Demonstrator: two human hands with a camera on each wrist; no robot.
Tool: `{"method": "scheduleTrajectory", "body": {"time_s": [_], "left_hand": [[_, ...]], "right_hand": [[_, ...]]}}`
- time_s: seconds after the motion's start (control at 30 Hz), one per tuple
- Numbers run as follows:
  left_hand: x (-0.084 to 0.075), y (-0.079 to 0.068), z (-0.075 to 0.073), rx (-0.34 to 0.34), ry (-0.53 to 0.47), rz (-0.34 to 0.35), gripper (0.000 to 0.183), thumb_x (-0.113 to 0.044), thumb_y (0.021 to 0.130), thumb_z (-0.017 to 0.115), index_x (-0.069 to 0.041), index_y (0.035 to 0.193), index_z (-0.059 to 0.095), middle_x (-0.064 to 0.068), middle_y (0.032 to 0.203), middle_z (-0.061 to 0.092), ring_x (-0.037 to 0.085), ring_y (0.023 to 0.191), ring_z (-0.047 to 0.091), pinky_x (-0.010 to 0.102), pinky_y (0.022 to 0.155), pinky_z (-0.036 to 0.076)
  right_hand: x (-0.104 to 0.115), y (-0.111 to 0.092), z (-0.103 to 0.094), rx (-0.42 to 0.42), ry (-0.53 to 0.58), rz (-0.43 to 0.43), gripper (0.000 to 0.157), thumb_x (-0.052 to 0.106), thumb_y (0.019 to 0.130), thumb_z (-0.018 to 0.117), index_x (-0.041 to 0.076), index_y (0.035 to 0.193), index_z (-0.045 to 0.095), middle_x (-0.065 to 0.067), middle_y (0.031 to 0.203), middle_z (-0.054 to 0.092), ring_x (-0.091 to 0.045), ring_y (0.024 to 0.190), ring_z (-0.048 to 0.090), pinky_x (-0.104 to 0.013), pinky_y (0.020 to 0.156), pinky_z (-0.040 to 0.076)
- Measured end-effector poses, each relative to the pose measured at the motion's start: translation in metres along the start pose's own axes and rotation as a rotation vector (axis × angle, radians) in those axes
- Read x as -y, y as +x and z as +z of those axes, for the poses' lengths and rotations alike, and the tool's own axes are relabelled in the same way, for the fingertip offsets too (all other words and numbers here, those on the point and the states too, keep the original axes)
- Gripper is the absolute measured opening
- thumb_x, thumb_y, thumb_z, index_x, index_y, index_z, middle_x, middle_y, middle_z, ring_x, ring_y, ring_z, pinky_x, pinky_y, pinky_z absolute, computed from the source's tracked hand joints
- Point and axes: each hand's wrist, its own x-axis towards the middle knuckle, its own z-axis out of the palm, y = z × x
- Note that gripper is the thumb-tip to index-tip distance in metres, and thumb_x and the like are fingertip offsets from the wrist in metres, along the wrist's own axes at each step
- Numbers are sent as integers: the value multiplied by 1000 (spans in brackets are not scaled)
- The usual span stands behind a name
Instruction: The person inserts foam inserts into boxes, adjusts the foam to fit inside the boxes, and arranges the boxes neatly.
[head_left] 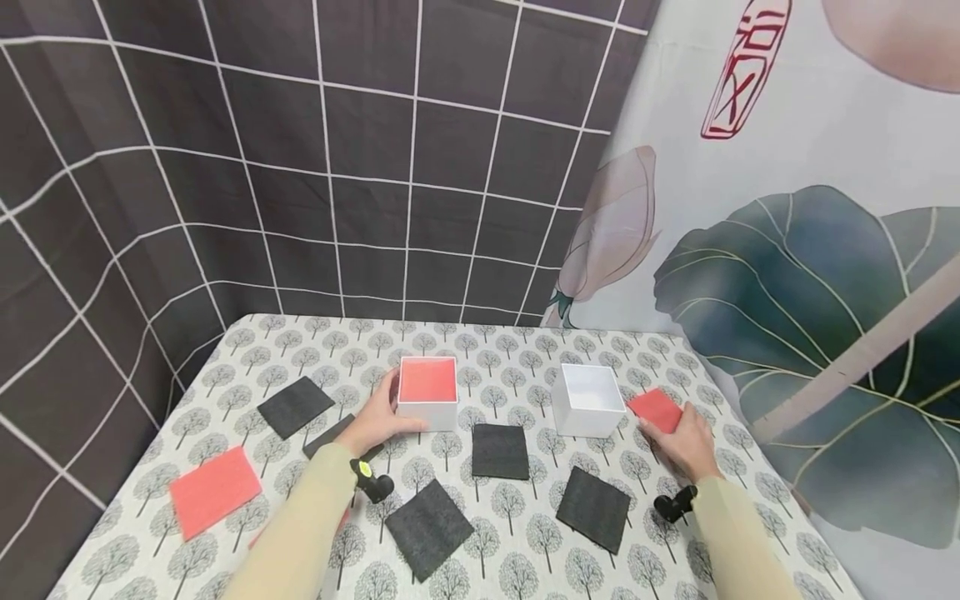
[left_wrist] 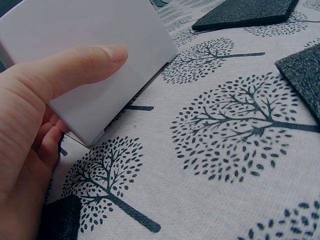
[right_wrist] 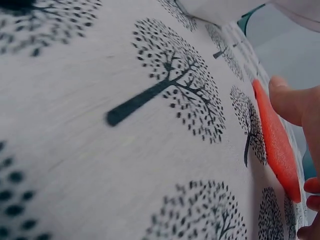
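At the back centre, my left hand point(head_left: 382, 414) grips a white square box point(head_left: 427, 414), with the thumb along its near side and the fingers around its left side. A red square sheet point(head_left: 428, 380) shows inside the box top. Towards the right, my right hand point(head_left: 686, 442) is at a red foam square point(head_left: 655, 410), its thumb and fingers spread apart over the near edge. In the right wrist view the thumb stands clear of the red square point(right_wrist: 277, 145). A second white box point(head_left: 590, 408), open at the top, stands left of that hand.
Black squares lie about the table: one at the far left point(head_left: 296, 407), others in front point(head_left: 429, 530), at centre point(head_left: 500, 452) and right point(head_left: 594, 509). One black square point(head_left: 327, 435) is partly under my left arm. A red square point(head_left: 216, 492) lies at left.
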Motion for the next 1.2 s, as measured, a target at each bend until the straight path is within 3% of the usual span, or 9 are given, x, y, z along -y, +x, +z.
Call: {"method": "scheduleTrajectory", "body": {"time_s": [0.2, 0.4, 0.5, 0.67, 0.87, 1.2], "left_hand": [[1, 1, 0, 2, 0, -20, 111, -8, 61, 86, -13, 147, 14, 10, 142, 31, 29, 122, 43, 38, 96, 44], [-13, -3, 1, 35, -43, -30, 111, -3, 62, 84, -10, 147, 13, 14, 141, 31, 33, 120, 44, 39, 95, 44], [-18, -5, 2, 41, -44, -25, 111, -3, 62, 84, -9, 147, 13, 15, 140, 32, 33, 118, 45, 38, 96, 44], [-26, -8, 3, 41, -44, -26, 109, -1, 63, 83, -8, 147, 13, 15, 138, 34, 32, 117, 47, 36, 95, 45], [-23, -7, 3, 42, -66, -12, 108, 1, 63, 82, -6, 146, 13, 16, 139, 33, 34, 117, 46, 37, 94, 46], [2, 2, 1, -4, -25, -30, 111, -8, 60, 87, -15, 146, 17, 9, 137, 35, 29, 117, 47, 36, 93, 46]], "right_hand": [[-3, 5, 1, 66, -24, 17, 117, 58, 77, 63, -22, 136, 2, -44, 127, 23, -56, 118, 22, -67, 93, 25], [-8, 8, 1, 162, -36, 83, 125, 60, 75, 63, -23, 134, -8, -47, 136, 2, -58, 126, 2, -68, 101, 11], [-11, 10, 1, 183, -22, 120, 128, 63, 73, 63, -22, 134, -11, -47, 137, -4, -58, 126, 0, -68, 101, 10], [-13, 14, -1, 200, -15, 139, 130, 65, 70, 65, -20, 136, -9, -46, 136, -3, -60, 123, 3, -68, 98, 13], [-14, 18, -3, 204, -14, 120, 128, 66, 68, 66, -20, 137, 1, -46, 135, 2, -59, 119, 10, -67, 96, 16], [-11, 21, 1, 152, 9, 95, 119, 65, 68, 67, -14, 138, 14, -42, 131, 15, -54, 113, 20, -64, 89, 23]]}}
